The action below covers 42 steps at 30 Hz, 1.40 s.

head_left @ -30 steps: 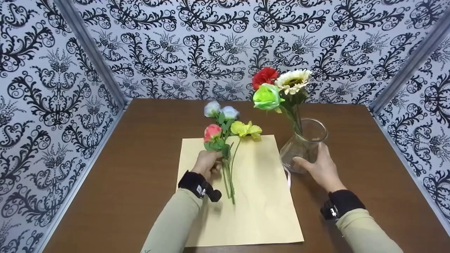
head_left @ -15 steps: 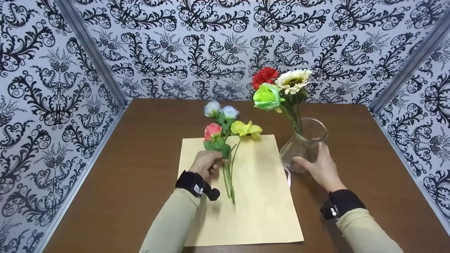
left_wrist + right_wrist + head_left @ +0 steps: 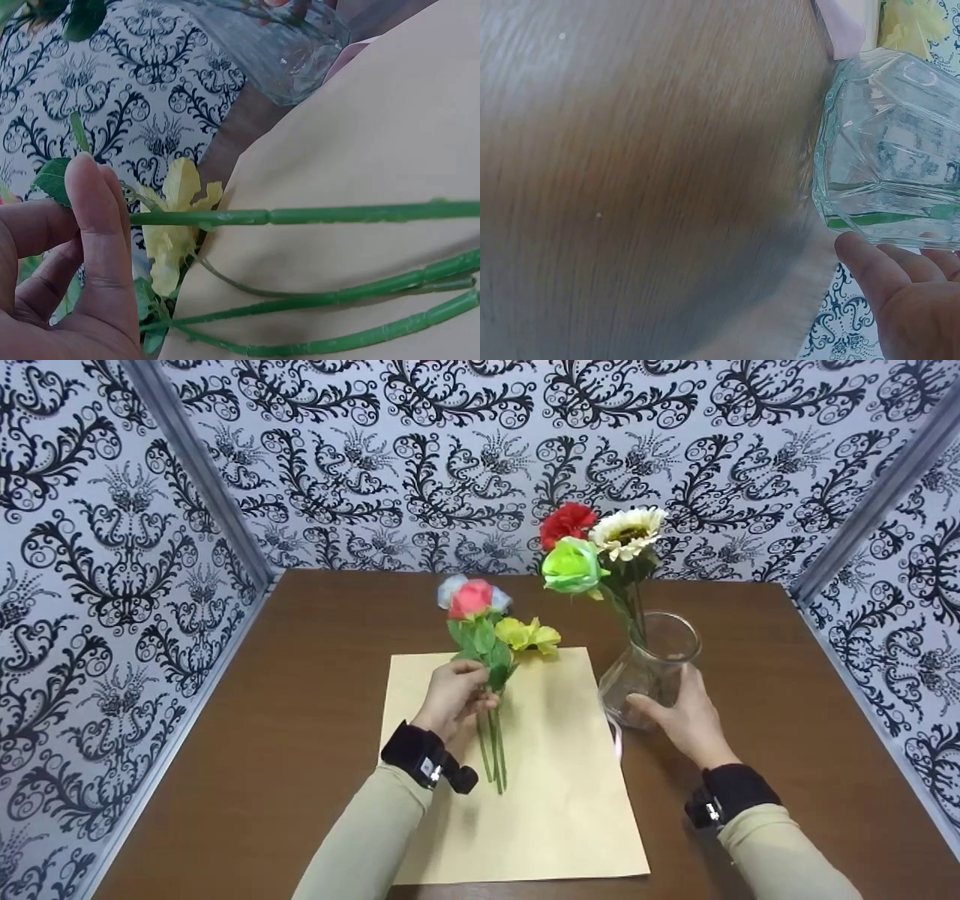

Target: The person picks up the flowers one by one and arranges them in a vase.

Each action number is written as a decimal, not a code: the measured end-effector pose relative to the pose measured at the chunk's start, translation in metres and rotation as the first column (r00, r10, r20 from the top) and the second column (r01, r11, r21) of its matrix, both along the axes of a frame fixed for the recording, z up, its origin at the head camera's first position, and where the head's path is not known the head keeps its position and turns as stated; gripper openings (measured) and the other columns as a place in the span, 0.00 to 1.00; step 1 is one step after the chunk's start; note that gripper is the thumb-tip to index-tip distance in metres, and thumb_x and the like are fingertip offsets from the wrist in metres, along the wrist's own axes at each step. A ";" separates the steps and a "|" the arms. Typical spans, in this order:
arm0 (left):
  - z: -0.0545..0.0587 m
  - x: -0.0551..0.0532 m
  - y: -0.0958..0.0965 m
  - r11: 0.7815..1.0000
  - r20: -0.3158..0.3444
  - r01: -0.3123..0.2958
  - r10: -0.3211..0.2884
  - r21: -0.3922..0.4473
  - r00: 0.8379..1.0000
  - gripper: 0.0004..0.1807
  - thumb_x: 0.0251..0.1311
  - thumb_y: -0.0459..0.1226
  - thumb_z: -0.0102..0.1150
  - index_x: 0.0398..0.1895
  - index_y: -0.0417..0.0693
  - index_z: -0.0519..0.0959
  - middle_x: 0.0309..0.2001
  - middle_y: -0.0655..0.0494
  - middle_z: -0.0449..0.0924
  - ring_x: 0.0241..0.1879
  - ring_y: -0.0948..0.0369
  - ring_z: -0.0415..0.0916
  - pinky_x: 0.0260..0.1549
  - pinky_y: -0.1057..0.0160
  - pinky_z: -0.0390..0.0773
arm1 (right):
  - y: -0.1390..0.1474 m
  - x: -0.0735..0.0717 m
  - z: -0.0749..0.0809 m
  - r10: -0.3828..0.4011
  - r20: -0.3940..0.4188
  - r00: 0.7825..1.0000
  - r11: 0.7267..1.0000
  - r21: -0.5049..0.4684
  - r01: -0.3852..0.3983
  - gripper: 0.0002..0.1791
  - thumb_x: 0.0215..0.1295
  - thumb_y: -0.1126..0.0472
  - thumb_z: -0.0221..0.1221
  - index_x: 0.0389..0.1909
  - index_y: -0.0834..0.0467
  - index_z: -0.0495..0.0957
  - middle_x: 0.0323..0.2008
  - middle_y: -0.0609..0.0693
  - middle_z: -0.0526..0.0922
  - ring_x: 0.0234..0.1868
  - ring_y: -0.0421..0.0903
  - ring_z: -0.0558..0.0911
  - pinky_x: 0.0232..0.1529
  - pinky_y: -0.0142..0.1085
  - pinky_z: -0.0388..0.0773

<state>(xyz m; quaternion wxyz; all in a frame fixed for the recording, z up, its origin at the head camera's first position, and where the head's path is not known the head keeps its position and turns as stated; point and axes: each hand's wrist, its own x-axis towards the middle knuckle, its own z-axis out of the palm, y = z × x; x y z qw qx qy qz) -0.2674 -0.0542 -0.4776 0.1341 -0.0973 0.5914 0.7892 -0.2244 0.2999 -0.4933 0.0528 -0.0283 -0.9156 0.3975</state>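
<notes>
My left hand (image 3: 454,697) pinches the green stem (image 3: 315,216) of a pink rose (image 3: 471,600) just under its leaves. The rose is raised over the other flowers and overlaps the pale blue ones (image 3: 452,587) in the head view. A yellow flower (image 3: 529,636) lies beside them, with its stem on a cream sheet of paper (image 3: 555,810). My right hand (image 3: 690,720) holds the side of a clear glass vase (image 3: 637,682), thumb in front. In the vase lean a red carnation (image 3: 566,525), a green rose (image 3: 571,566) and a cream sunflower (image 3: 628,534).
A pink ribbon (image 3: 616,737) lies between the paper's right edge and the vase base. The brown table (image 3: 225,750) is bounded by patterned walls (image 3: 480,472) at the back and both sides.
My left hand has lifted the pink rose slightly up and to the right, so it now covers part of the blue flowers. The right hand and vase have stayed put.
</notes>
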 end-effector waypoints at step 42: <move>0.068 0.037 0.045 0.982 -0.454 -0.062 0.138 0.179 0.880 0.08 0.69 0.33 0.61 0.40 0.33 0.78 0.22 0.50 0.79 0.18 0.57 0.82 0.18 0.63 0.81 | 0.002 -0.001 -0.002 -0.004 0.000 1.000 1.000 0.027 0.004 0.62 0.61 0.35 0.68 0.79 0.65 0.43 0.77 0.70 0.51 0.75 0.73 0.56 0.70 0.68 0.56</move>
